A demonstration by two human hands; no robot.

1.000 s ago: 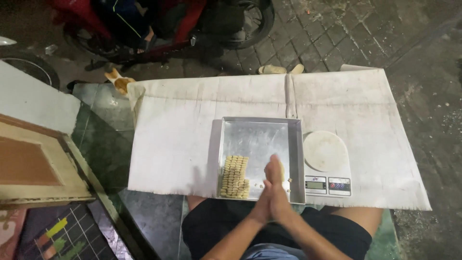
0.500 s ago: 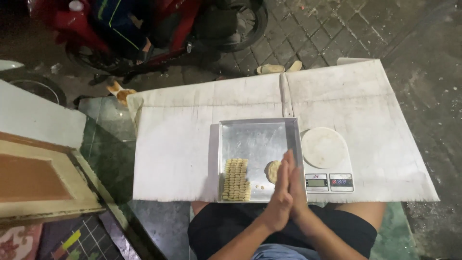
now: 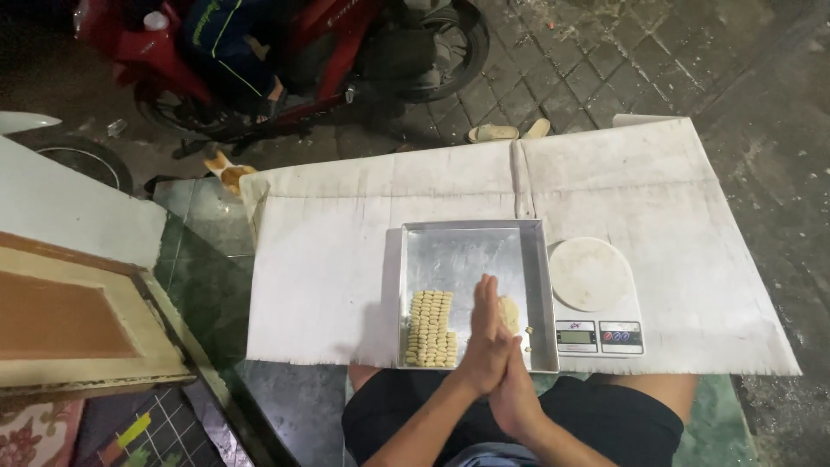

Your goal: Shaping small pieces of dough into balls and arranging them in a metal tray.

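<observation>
My left hand (image 3: 486,333) and my right hand (image 3: 519,393) are pressed flat together, palm to palm, over the near edge of a square metal tray (image 3: 462,246). The fingers point away from me. What lies between the palms is hidden. In the tray's near left corner sit neat rows of several small pale dough pieces (image 3: 430,329). A pale dough lump (image 3: 510,313) lies in the tray just right of my fingertips.
The tray and a white digital kitchen scale (image 3: 595,285) rest on white paper sheets (image 3: 328,259) over a low table. A wooden frame (image 3: 69,316) lies at left. A red motorbike (image 3: 285,52) and sandals (image 3: 506,131) stand on paving beyond.
My joined hands have slid a little against each other and stayed over the tray's near edge. The view has shifted slightly; the dough rows and scale have not moved.
</observation>
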